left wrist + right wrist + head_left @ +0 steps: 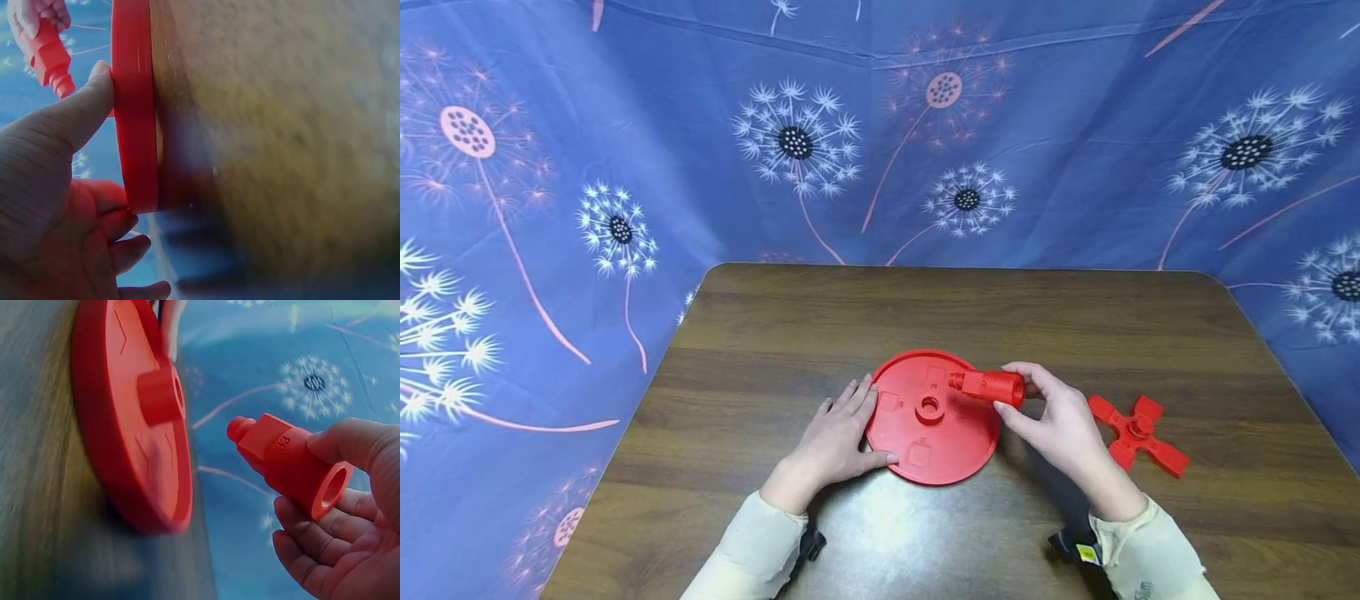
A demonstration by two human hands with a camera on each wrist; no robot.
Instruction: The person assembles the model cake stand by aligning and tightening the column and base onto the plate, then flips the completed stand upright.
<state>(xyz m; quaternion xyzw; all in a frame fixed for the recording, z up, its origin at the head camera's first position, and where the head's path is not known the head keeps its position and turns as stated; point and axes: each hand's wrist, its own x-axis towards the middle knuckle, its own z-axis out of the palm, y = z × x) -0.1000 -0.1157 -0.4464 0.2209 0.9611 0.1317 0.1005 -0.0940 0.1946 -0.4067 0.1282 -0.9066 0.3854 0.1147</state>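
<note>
A round red disc (955, 450) with a raised rim and a hollow central socket (929, 409) lies on the table. My left hand (842, 442) rests at its left edge, fingers straight, thumb on the near rim. In my right hand (1060, 421) is a red hollow post (996, 387), pinched by its wide end between thumb and fingers and held above the disc's right side. The post's narrow threaded tip points left. In the right wrist view the post (294, 462) bears a marking and its wide end shows an open bore.
A red cross-shaped piece (1138, 429) with four arms and a central knob lies on the wooden table (775, 333), right of my right hand. Blue dandelion-patterned cloth (865, 125) hangs behind the table and along its sides.
</note>
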